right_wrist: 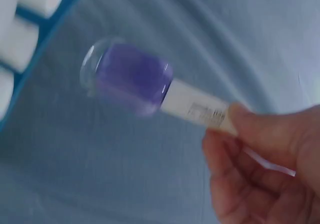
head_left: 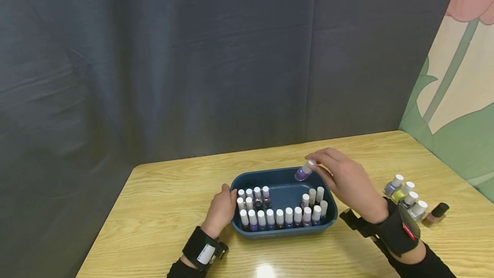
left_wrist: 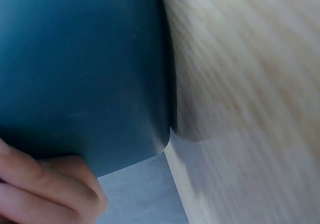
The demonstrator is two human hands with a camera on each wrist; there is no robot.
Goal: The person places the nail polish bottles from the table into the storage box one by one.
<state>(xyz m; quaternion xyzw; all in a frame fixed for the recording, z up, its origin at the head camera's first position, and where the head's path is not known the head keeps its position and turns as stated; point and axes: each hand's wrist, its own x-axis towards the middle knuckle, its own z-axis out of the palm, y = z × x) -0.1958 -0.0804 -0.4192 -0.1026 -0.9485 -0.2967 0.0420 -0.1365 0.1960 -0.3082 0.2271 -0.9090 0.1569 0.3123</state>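
My right hand [head_left: 349,179] pinches a purple nail polish bottle [head_left: 303,173] by its white cap, above the back right part of a dark blue plastic bin [head_left: 285,234]. The right wrist view shows thumb and fingertips on the cap [right_wrist: 197,103], with the glass end tilted away from the hand. Rows of white-capped nail polish bottles [head_left: 288,216] stand in the bin along its front, left and right sides. At the bin's left end, my left hand [head_left: 221,209] grips the rim. Bent fingers [left_wrist: 55,186] lie against the bin's outer wall in the left wrist view.
To the right of the bin, a group of white-capped bottles [head_left: 408,196] stands on the wooden table [head_left: 162,213], one of them yellow. Beside them is a black-capped bottle [head_left: 435,214]. A dark curtain [head_left: 231,63] hangs behind the table, and a flower-patterned cloth [head_left: 463,110] hangs at right.
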